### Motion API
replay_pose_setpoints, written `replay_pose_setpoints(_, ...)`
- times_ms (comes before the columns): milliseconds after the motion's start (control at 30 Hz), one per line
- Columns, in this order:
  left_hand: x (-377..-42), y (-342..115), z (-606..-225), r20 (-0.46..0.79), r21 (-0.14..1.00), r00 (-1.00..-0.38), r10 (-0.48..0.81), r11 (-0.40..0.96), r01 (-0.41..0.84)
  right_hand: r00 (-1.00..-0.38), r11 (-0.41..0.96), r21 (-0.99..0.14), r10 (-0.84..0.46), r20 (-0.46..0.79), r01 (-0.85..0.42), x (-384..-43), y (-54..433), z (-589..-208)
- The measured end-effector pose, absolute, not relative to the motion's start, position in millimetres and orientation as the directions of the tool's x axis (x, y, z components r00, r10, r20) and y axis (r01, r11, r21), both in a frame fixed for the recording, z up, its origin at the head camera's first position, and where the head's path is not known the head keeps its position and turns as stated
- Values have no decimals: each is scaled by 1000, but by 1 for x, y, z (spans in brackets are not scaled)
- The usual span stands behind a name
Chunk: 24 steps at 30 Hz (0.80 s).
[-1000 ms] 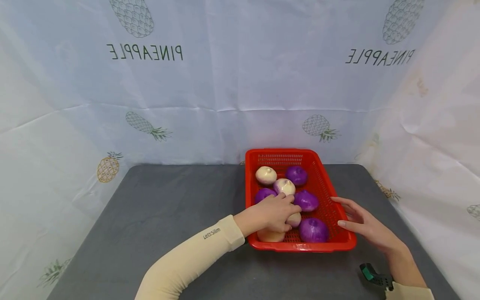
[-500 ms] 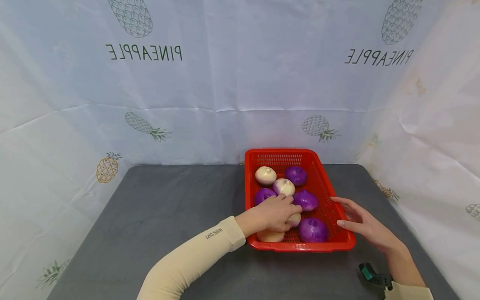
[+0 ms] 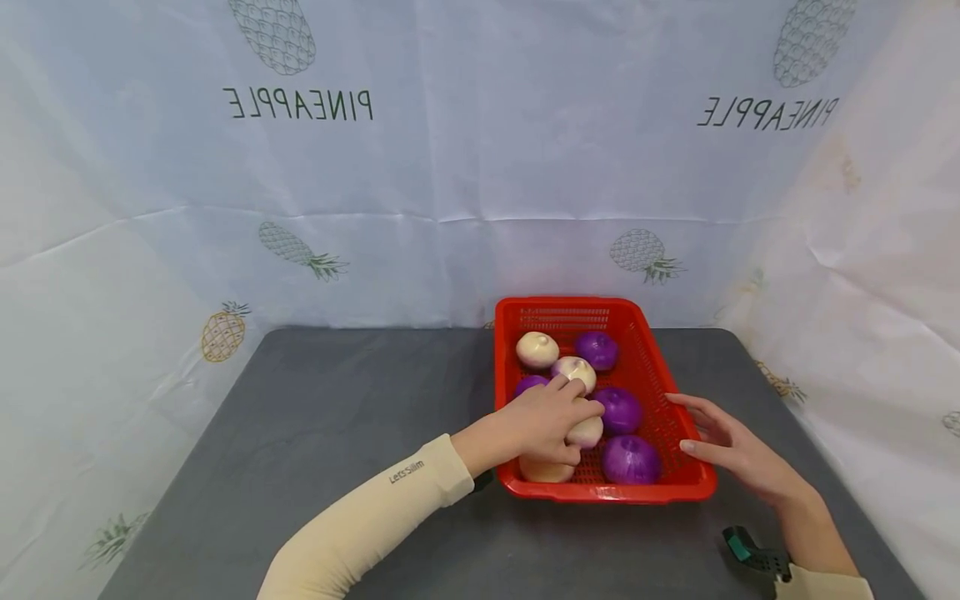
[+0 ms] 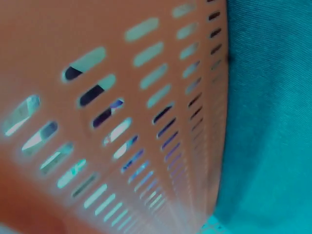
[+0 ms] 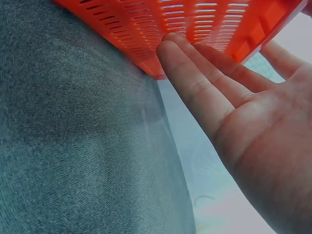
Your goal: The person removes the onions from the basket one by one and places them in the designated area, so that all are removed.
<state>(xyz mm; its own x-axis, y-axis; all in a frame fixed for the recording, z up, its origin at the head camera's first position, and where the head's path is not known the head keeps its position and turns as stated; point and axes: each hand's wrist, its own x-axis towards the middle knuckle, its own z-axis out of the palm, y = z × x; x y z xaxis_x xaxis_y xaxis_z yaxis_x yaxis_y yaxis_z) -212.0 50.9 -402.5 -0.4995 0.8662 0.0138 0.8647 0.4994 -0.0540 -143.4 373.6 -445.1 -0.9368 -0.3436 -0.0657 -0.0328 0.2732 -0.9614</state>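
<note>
In the head view, my left hand point(image 3: 546, 417) reaches over the near left rim of a red plastic basket point(image 3: 682, 492). Its fingers curl over a white onion point(image 3: 585, 432) with a purplish tint, and partly hide it. Under the palm lies another pale onion point(image 3: 546, 471), half covered. Around these sit several purple onions point(image 3: 632, 460) and white ones point(image 3: 537, 350). My right hand point(image 3: 738, 450) is at the basket's right side, fingertips and thumb at the rim. In the right wrist view its fingers point(image 5: 200, 85) extend fairly straight against the slotted wall.
The basket stands toward the right of a dark grey table point(image 3: 375, 408). A white cloth point(image 3: 450, 158) printed with pineapples hangs behind and at both sides. Slotted basket wall point(image 4: 112, 29) fills much of the left wrist view. A black strap device point(image 3: 753, 554) is on my right wrist.
My left hand and the white onion under its fingers have shifted slightly up and left within the basket. The purple onion beside it has turned a little. My right hand keeps its place.
</note>
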Motion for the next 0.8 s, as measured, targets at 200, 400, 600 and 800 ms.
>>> replay_pose_setpoints(200,-211,40,-394,62,-65,-486,872,489,870,-936,281,-959,-347,-60,-43,-144,376,-446)
replay_pose_setpoints(400,-207,24,-382,87,-66,-478,874,483,873,-931,278,-960,-359,-59,-46,-145,376,-446)
replay_pose_setpoints(600,-208,6,-372,145,-35,-475,868,484,874,-932,279,-959,-357,-63,-42,-145,375,-445)
replay_pose_setpoints(800,-207,-14,-361,203,2,-473,857,483,876,-929,255,-966,-366,-55,-43,-143,374,-440)
